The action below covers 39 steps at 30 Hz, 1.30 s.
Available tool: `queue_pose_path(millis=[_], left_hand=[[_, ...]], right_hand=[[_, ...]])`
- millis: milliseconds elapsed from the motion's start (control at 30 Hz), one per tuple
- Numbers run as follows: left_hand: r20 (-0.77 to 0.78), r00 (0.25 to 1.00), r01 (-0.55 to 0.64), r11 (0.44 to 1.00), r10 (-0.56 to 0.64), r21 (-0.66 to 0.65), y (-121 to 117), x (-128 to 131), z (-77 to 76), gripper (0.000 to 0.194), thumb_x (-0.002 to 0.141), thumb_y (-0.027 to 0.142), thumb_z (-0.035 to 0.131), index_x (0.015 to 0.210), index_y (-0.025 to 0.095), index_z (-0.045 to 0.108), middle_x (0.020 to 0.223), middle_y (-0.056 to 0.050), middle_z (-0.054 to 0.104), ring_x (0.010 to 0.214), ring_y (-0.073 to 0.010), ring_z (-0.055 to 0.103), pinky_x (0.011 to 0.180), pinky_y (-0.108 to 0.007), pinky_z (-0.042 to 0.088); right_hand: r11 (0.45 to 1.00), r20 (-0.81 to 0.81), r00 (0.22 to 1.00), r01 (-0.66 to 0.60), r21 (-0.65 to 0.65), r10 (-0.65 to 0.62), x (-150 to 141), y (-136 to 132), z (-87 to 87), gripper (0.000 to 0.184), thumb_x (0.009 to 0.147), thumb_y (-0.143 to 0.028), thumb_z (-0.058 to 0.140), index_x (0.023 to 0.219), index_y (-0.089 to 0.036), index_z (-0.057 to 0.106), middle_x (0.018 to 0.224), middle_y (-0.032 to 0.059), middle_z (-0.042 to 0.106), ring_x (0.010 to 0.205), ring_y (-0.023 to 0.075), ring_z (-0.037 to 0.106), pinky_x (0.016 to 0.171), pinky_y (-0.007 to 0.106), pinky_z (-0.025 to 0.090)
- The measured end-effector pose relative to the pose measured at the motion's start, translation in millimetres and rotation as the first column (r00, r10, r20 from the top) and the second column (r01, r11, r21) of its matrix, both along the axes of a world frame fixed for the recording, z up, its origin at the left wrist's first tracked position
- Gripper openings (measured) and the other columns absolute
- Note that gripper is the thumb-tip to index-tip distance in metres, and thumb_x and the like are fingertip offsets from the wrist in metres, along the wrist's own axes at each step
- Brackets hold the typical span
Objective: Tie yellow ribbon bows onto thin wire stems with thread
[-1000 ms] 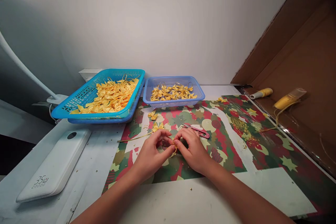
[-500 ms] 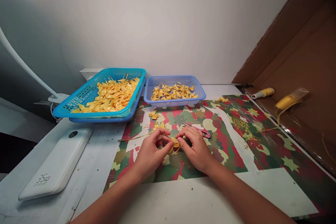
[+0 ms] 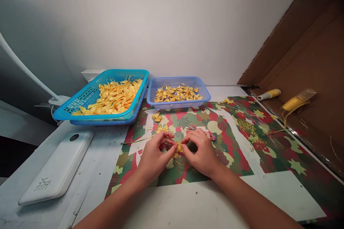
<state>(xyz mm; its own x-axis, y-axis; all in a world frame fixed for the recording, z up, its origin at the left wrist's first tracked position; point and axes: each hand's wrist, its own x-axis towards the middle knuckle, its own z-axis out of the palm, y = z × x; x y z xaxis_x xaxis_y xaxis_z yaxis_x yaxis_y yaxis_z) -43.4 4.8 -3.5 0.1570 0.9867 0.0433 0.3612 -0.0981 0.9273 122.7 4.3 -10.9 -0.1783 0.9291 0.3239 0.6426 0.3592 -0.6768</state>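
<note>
A small yellow ribbon bow (image 3: 179,147) is pinched between my two hands above the patterned paper (image 3: 188,171). My left hand (image 3: 157,152) grips its left side with thumb and fingertips. On the other side my right hand (image 3: 200,150) pinches it the same way. Thin gold cord loops below the bow, partly hidden by the fingers. Scissors with pink handles (image 3: 212,137) lie behind my right hand, partly covered by it. Beyond my left hand rest two more yellow bows, one nearer (image 3: 162,128) and one farther (image 3: 157,117), beside a gold cord (image 3: 137,141).
At the back left a blue basket (image 3: 62,114) holds many yellow bows; a smaller periwinkle basket (image 3: 179,105) with corded bows stands beside it. A white power bank (image 3: 57,168) lies left. Cord scraps (image 3: 247,128) and two yellow thread spools (image 3: 295,102) are right, near a cardboard wall (image 3: 303,50).
The bow has turned between my fingertips, and its cord loop looks less plain below it. My right hand has shifted slightly, covering more of the scissors' handles.
</note>
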Motion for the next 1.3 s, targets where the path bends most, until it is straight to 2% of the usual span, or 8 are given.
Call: queue_pose_path(millis=[300,433,633,767,867,1033,1167,1300], left_hand=[[0.047,0.999,-0.018,0.996,0.014,0.084,0.1,1.6,-1.2,0.013,0.079,0.023,0.064,0.088,0.020,0.056,0.086,0.000,0.062,0.067,-0.0119,0.064,0.059,-0.024,0.051],[0.031,0.999,-0.024,0.991,0.021,0.131,1.2,-0.1,-3.6,0.011,0.080,0.023,0.063,0.088,0.020,0.057,0.089,-0.001,0.062,0.073,-0.0139,0.066,0.063,-0.025,0.052],[-0.018,1.000,-0.002,0.974,0.006,0.228,-0.6,-0.2,0.5,0.021,0.081,0.024,0.059,0.101,0.022,0.055,0.099,-0.005,0.062,0.083,-0.0160,0.059,0.068,-0.027,0.049],[0.000,0.994,0.109,0.991,-0.109,0.081,2.5,-0.4,-0.1,0.011,0.082,0.027,0.058,0.090,0.019,0.056,0.081,-0.001,0.058,0.064,-0.0112,0.049,0.059,-0.023,0.043],[0.088,0.977,0.199,0.980,-0.196,-0.019,4.9,-0.1,-1.6,0.016,0.081,0.031,0.061,0.088,0.018,0.056,0.079,0.000,0.056,0.064,-0.0102,0.048,0.057,-0.021,0.041],[0.128,0.966,0.236,0.968,-0.224,-0.088,5.6,1.7,-1.0,0.020,0.080,0.037,0.062,0.080,0.017,0.060,0.068,0.002,0.057,0.057,-0.0093,0.046,0.051,-0.019,0.037],[0.061,0.969,0.243,0.966,-0.239,-0.088,5.8,1.1,-1.5,0.022,0.081,0.037,0.062,0.077,0.016,0.066,0.066,0.000,0.061,0.057,-0.0109,0.051,0.052,-0.021,0.039],[-0.040,0.963,0.266,0.963,-0.265,0.036,5.2,-0.6,-0.8,0.024,0.085,0.036,0.058,0.072,0.017,0.065,0.072,-0.002,0.062,0.070,-0.0146,0.054,0.064,-0.024,0.042]], right_hand=[[0.992,-0.038,0.997,-0.071,-0.101,0.068,-0.1,2.0,-0.3,0.014,0.080,-0.017,0.063,0.067,-0.023,0.063,0.072,-0.0024,0.068,0.084,0.0203,0.055,0.084,0.040,0.033],[0.988,-0.063,0.994,-0.100,-0.118,0.093,0.2,2.6,1.4,0.007,0.078,-0.019,0.066,0.073,-0.023,0.065,0.076,-0.0021,0.068,0.088,0.0206,0.055,0.085,0.039,0.034],[0.983,-0.133,0.982,-0.148,-0.113,0.133,0.3,4.7,1.0,0.017,0.082,-0.017,0.064,0.066,-0.023,0.063,0.072,-0.0042,0.068,0.086,0.0182,0.056,0.088,0.038,0.033],[0.984,-0.200,0.968,-0.166,-0.063,0.151,0.7,5.9,-0.6,0.016,0.082,-0.014,0.062,0.068,-0.022,0.062,0.072,-0.0032,0.066,0.080,0.0168,0.056,0.088,0.037,0.035],[0.986,-0.238,0.959,-0.164,-0.014,0.156,0.7,5.7,-1.0,0.014,0.081,-0.014,0.060,0.069,-0.022,0.061,0.073,-0.0021,0.065,0.076,0.0166,0.055,0.083,0.036,0.038],[0.980,-0.259,0.946,-0.188,0.060,0.197,0.4,4.6,0.7,0.013,0.081,-0.016,0.058,0.069,-0.022,0.059,0.071,-0.0015,0.062,0.072,0.0162,0.055,0.076,0.034,0.041],[0.981,-0.271,0.943,-0.178,0.077,0.192,2.0,4.7,2.2,0.012,0.081,-0.016,0.057,0.071,-0.021,0.058,0.071,-0.0013,0.061,0.073,0.0160,0.053,0.075,0.033,0.040],[0.984,-0.255,0.951,-0.153,0.096,0.173,3.8,4.1,2.5,0.011,0.079,-0.017,0.055,0.070,-0.021,0.055,0.069,-0.0018,0.059,0.072,0.0160,0.052,0.077,0.034,0.038]])
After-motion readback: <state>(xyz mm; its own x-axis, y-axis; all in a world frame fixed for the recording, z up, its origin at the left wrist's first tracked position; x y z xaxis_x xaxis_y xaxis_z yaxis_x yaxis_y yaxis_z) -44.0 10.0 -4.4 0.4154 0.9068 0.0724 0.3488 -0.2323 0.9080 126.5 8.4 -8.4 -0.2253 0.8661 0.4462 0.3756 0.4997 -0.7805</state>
